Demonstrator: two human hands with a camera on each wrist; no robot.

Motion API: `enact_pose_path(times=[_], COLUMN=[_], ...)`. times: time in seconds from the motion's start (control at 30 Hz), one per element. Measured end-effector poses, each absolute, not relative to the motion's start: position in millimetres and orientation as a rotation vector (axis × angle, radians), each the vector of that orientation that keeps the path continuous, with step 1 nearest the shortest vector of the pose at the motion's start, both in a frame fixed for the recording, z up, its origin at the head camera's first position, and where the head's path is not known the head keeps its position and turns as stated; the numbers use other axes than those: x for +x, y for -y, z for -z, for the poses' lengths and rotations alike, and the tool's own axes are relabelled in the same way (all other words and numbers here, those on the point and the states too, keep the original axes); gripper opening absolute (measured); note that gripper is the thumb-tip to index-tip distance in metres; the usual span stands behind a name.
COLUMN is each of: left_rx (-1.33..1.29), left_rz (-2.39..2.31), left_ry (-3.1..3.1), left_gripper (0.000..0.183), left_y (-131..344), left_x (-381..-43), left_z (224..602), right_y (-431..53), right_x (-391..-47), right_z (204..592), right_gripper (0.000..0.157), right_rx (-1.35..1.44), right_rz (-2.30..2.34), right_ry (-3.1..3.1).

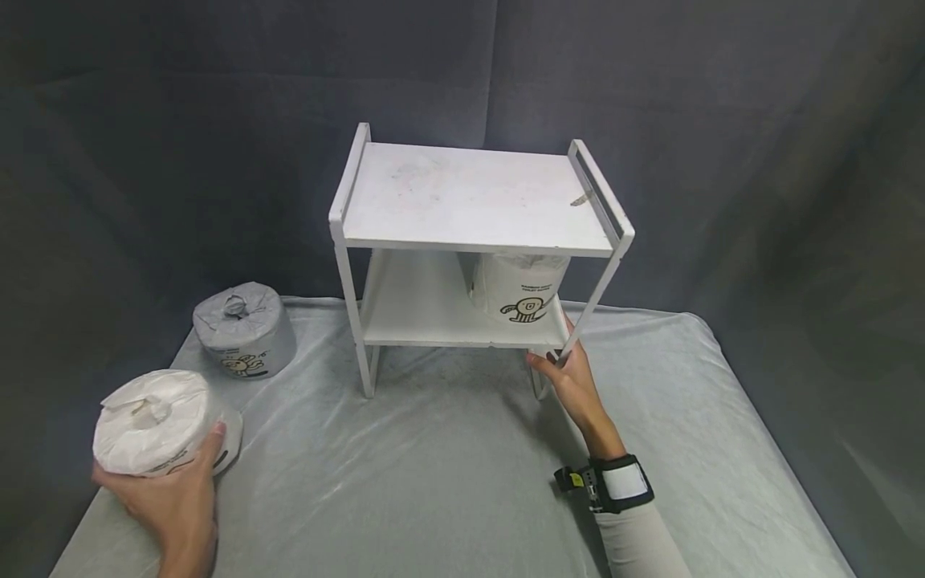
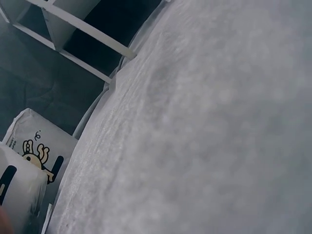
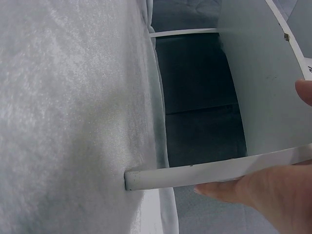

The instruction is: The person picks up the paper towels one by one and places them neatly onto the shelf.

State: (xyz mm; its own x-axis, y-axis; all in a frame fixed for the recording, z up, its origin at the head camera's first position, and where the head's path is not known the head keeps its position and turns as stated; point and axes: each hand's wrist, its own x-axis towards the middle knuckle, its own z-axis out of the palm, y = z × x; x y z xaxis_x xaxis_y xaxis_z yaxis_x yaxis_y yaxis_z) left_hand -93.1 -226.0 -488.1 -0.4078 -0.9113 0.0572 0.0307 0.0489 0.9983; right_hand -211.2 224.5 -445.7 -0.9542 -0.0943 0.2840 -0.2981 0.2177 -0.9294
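Observation:
At the near left, my left hand (image 1: 169, 498) holds a paper-wrapped toilet roll (image 1: 148, 425), thumb along its right side and fingers at its left. Another wrapped toilet roll (image 1: 249, 337) with a cartoon print stands just behind it. My right hand (image 1: 578, 389) grips the right side of a white two-tier rack (image 1: 470, 197) at the lower shelf's front corner. In the right wrist view, the thumb (image 3: 304, 91) lies at the shelf's edge, while fingers show along the side leg (image 3: 170, 178). A third toilet roll (image 1: 520, 293) stands on the lower shelf's right end, its top partly hidden by the upper shelf.
A pale grey cloth (image 1: 405, 482) covers the table, with wrinkles across it. Dark grey curtains (image 1: 650, 96) hang behind and at both sides. The rack's upper shelf has side rails, and its left leg (image 1: 367, 377) stands near the table's back edge.

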Motion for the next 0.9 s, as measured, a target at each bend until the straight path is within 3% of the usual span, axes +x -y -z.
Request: enact_pose_path(times=[0.4,0.9], left_rx=[0.880,0.645], left_rz=[1.433,1.529], left_ry=[1.681,1.704], left_gripper=[0.116,0.114], left_y=[216,178], left_x=[-89,-82], left_z=[504,483], right_y=[-231,-221], right_x=[-223,-206], right_z=[466,436], right_gripper=[0.080,0.078], right_rx=[0.385,0.351], right_rz=[-1.816,-1.820], right_ry=[2.304,2.340])
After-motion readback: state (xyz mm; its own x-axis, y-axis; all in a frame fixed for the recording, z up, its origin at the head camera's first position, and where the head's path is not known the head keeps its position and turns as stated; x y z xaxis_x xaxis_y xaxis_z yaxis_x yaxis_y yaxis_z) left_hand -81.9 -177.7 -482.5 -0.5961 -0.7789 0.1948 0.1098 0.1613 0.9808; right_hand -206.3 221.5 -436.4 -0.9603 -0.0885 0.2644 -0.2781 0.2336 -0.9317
